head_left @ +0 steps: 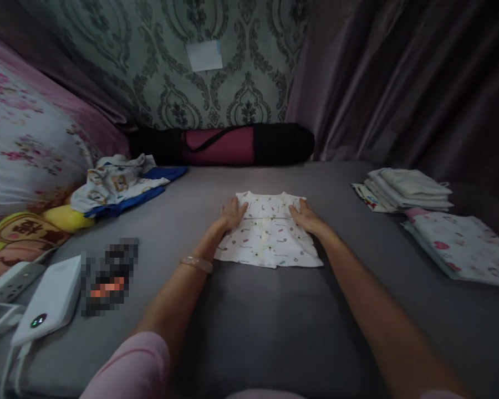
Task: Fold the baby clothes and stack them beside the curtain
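Note:
A small white baby shirt (266,238) with a scattered little print lies spread out on the grey bed sheet, its hem toward me. My left hand (233,214) rests on its left edge near the shoulder, thumb on the cloth and apart from the fingers. On the opposite side, my right hand (305,217) touches the right edge in much the same way, with thumb and fingers apart. Both hands look open, pressing on the fabric rather than gripping it. Parts of the sleeves are hidden beneath them.
Folded clothes (411,191) and a folded printed cloth (466,244) lie on the right. At the left are loose clothes (120,185), a yellow plush (29,238), a white power bank (50,299) and a power strip (14,280). A black-and-red long bag (220,145) lies along the wall.

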`<control>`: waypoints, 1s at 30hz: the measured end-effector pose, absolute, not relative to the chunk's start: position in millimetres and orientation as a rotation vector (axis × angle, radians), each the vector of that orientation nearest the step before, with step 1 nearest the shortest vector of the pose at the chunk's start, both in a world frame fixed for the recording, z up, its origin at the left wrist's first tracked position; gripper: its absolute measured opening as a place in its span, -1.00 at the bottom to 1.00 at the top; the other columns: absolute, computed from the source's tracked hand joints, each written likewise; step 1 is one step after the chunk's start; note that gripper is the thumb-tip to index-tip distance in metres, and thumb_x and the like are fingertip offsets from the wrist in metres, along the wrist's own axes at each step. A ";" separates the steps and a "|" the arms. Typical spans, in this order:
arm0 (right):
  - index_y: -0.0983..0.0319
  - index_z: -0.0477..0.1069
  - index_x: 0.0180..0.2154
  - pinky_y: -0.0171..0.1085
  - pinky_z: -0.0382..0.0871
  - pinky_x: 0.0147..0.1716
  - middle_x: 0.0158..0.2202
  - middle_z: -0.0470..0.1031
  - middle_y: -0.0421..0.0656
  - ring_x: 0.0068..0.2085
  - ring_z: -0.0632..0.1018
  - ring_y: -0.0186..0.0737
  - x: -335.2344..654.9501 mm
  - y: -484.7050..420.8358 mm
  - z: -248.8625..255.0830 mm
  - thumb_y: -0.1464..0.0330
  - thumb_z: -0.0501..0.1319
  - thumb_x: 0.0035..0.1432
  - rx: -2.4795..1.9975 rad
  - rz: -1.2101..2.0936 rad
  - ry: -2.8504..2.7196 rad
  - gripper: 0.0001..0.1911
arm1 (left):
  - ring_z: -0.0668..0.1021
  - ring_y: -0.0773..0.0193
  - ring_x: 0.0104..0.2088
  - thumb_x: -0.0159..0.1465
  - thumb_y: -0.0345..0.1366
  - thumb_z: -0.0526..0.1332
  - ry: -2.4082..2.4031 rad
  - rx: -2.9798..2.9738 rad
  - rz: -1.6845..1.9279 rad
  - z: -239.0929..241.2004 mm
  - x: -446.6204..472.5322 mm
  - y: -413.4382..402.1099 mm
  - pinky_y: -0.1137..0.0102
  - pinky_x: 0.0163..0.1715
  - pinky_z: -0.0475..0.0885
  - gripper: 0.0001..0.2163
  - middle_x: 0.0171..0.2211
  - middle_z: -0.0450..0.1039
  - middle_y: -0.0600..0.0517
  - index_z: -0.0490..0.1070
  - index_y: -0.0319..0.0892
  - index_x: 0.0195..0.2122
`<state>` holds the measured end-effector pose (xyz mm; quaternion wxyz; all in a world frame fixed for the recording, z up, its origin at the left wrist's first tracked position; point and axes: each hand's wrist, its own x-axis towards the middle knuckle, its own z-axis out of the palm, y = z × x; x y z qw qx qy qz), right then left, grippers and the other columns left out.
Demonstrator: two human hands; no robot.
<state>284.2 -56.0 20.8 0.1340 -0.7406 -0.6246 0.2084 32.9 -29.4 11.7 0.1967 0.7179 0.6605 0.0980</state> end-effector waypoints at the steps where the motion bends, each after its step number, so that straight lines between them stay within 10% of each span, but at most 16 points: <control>1: 0.44 -0.04 0.33 -0.14 0.13 0.21 0.33 0.05 0.16 0.30 0.20 -0.04 288.9 -63.2 23.6 0.13 -0.08 0.32 -2.122 0.643 -1.799 -0.30 | 0.26 0.02 0.26 0.37 -0.04 -0.24 1.819 2.013 0.266 15.6 26.6 -33.2 0.18 0.20 0.18 -0.43 0.27 0.16 -0.29 0.18 -0.35 0.21; 6: 0.37 0.23 0.20 -0.21 0.36 -0.03 0.04 0.47 0.09 -0.01 0.51 -0.09 311.4 -111.9 22.0 0.27 0.12 0.21 -1.973 0.643 -1.837 -0.43 | 0.47 0.07 0.01 0.33 -0.01 -0.15 1.658 2.176 0.201 29.8 -9.2 -69.5 0.27 0.07 0.31 -0.50 -0.03 0.46 -0.22 0.46 -0.26 -0.16; 15: 0.27 0.36 0.09 -0.29 0.35 -0.39 -0.34 0.53 -0.12 -0.44 0.47 -0.26 318.2 -173.6 20.2 0.23 0.14 0.15 -1.966 0.701 -1.789 -0.51 | 0.45 0.13 -0.24 0.19 0.04 0.09 1.621 2.223 0.173 29.4 -32.8 -131.4 0.29 -0.20 0.40 -0.63 -0.34 0.39 -0.09 0.38 -0.17 -0.50; 19: 0.20 0.21 0.22 -0.29 0.33 -0.44 -0.34 0.49 -0.18 -0.47 0.43 -0.28 319.6 -189.5 27.0 0.20 0.15 0.11 -1.841 0.796 -1.812 -0.36 | 0.46 0.18 -0.29 0.22 -0.06 0.09 1.679 2.052 0.311 25.3 -30.9 -146.1 0.30 -0.25 0.39 -0.65 -0.30 0.41 -0.07 0.40 -0.23 -0.14; 22: 0.16 0.25 0.20 -0.29 0.34 -0.43 -0.32 0.46 -0.18 -0.44 0.43 -0.27 323.7 -199.6 31.1 0.29 0.13 0.07 -1.722 0.865 -1.954 -0.39 | 0.46 0.23 -0.33 0.20 -0.17 0.14 1.585 1.984 0.413 30.8 -31.0 -155.1 0.31 -0.25 0.39 -0.34 -0.22 0.44 -0.05 -0.03 -0.21 0.30; 30: 0.22 0.25 0.18 -0.19 0.37 -0.09 -0.12 0.42 -0.05 -0.13 0.47 -0.15 342.4 -192.9 9.9 0.45 0.02 0.14 -1.520 0.440 -2.289 -0.46 | 0.42 0.08 -0.05 0.09 -0.52 0.01 1.356 2.422 0.213 29.1 -34.2 -158.7 0.15 -0.01 0.30 -0.45 -0.02 0.36 -0.12 0.25 -0.14 0.15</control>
